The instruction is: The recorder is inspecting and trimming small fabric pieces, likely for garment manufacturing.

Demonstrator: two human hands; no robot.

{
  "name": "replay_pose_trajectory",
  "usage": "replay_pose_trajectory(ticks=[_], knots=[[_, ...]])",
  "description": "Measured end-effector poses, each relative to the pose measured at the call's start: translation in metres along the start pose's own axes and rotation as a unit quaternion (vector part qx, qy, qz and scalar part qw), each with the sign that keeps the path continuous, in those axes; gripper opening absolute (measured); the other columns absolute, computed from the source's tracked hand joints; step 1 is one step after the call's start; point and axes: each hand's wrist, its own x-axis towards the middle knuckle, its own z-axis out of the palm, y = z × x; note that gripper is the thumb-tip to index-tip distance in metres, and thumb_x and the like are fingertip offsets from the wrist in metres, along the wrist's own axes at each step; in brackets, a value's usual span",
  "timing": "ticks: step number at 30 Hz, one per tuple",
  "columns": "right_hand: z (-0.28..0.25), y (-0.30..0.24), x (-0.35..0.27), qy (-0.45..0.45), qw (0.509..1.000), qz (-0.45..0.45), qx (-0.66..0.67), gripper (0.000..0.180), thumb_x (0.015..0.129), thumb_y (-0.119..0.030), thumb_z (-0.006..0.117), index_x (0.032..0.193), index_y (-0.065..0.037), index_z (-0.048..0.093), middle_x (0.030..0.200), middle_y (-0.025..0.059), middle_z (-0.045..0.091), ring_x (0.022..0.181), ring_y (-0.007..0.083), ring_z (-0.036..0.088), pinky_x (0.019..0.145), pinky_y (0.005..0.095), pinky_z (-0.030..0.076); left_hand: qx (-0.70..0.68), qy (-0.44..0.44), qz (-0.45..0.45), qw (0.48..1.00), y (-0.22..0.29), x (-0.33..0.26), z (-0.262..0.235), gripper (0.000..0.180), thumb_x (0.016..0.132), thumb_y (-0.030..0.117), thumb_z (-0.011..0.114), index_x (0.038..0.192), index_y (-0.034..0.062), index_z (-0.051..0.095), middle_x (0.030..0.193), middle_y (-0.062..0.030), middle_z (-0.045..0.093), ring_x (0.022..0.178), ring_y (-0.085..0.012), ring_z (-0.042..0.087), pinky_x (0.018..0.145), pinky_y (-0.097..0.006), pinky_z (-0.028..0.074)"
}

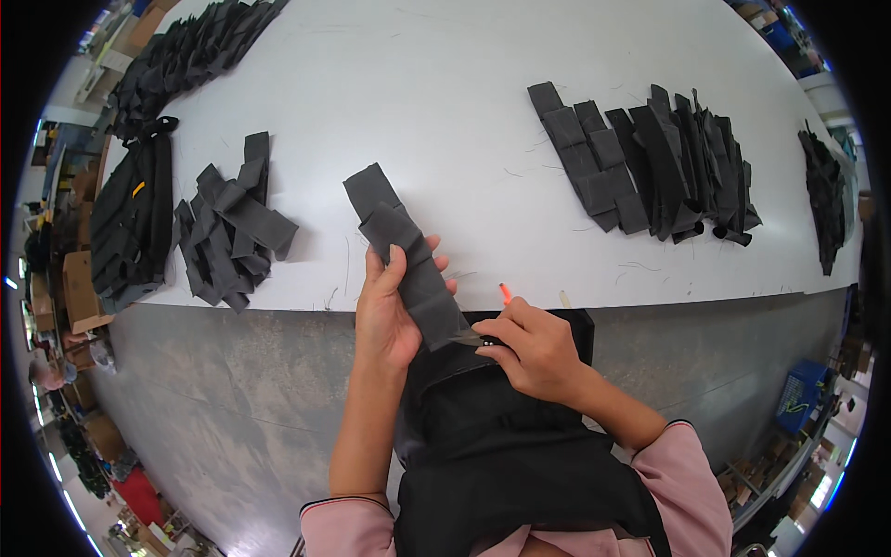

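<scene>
My left hand (394, 302) is closed around a dark grey fabric strip (408, 246) with folded, overlapping sections, its thumb on top and fingers behind. The strip slants from upper left to lower right, over the table's front edge. In my right hand (534, 348) is a pair of thread snips (467, 338), its metal blades pointing left at the strip's lower end. The fingers cover most of the snips' body. A small orange piece (505, 293) sticks up beyond the right knuckles; whether it belongs to the snips I cannot tell.
On the white table (427, 84) lie a loose pile of grey strips (232, 227) at left and a row of strips (640, 167) at right. Another heap (186, 65) and a black bag (135, 213) are far left. Dark fabric (823, 200) lies far right. Thread bits are scattered about.
</scene>
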Motion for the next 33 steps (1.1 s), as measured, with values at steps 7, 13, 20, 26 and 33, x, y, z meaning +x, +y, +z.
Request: replay_pose_trajectory(ticks=[7, 13, 20, 26, 33], knots=[[-0.001, 0.002, 0.001, -0.012, 0.998, -0.029, -0.045, 0.028, 0.066, -0.008, 0.073, 0.092, -0.007, 0.061, 0.076, 0.0047, 0.048, 0.062, 0.0207, 0.055, 0.056, 0.0303, 0.043, 0.012, 0.01, -0.005, 1.0, 0.002, 0.0, 0.006, 0.028, 0.097, 0.025, 0.047, 0.121, 0.0122, 0.042, 0.113, -0.0115, 0.057, 0.091, -0.0217, 0.059, 0.07, -0.04, 0.054], [-0.007, 0.001, -0.006, 0.033, 0.999, -0.02, -0.015, 0.024, 0.067, -0.007, 0.074, 0.09, -0.005, 0.065, 0.073, 0.0053, 0.053, 0.06, 0.0202, 0.054, 0.052, 0.03, 0.042, -0.005, 0.004, -0.019, 1.0, 0.004, 0.003, 0.002, 0.027, 0.097, 0.025, 0.047, 0.12, 0.012, 0.042, 0.114, -0.0122, 0.057, 0.091, -0.0219, 0.059, 0.07, -0.041, 0.054], [-0.004, 0.0, 0.003, -0.001, 0.998, -0.034, -0.054, 0.025, 0.067, -0.009, 0.073, 0.09, -0.009, 0.062, 0.075, 0.0038, 0.047, 0.056, 0.0199, 0.051, 0.052, 0.0304, 0.041, 0.002, -0.007, -0.01, 1.0, 0.007, 0.004, 0.001, 0.029, 0.097, 0.024, 0.047, 0.122, 0.0134, 0.037, 0.115, -0.013, 0.056, 0.094, -0.0233, 0.059, 0.072, -0.043, 0.055], [0.0, -0.008, 0.011, -0.009, 0.998, -0.059, -0.011, 0.026, 0.067, -0.01, 0.074, 0.089, -0.009, 0.059, 0.077, 0.0041, 0.047, 0.059, 0.0215, 0.052, 0.052, 0.0312, 0.041, 0.002, 0.009, -0.013, 1.0, 0.005, -0.001, 0.01, 0.028, 0.097, 0.024, 0.046, 0.122, 0.0125, 0.041, 0.115, -0.0131, 0.056, 0.094, -0.0231, 0.059, 0.073, -0.042, 0.054], [0.001, -0.012, 0.02, -0.062, 0.995, -0.072, -0.025, 0.027, 0.066, -0.01, 0.075, 0.09, -0.007, 0.064, 0.076, 0.0054, 0.052, 0.062, 0.0223, 0.054, 0.056, 0.0327, 0.044, 0.015, -0.004, -0.024, 1.0, 0.006, -0.004, 0.011, 0.031, 0.098, 0.023, 0.043, 0.126, 0.0125, 0.037, 0.116, -0.0144, 0.054, 0.095, -0.0232, 0.059, 0.075, -0.043, 0.055]])
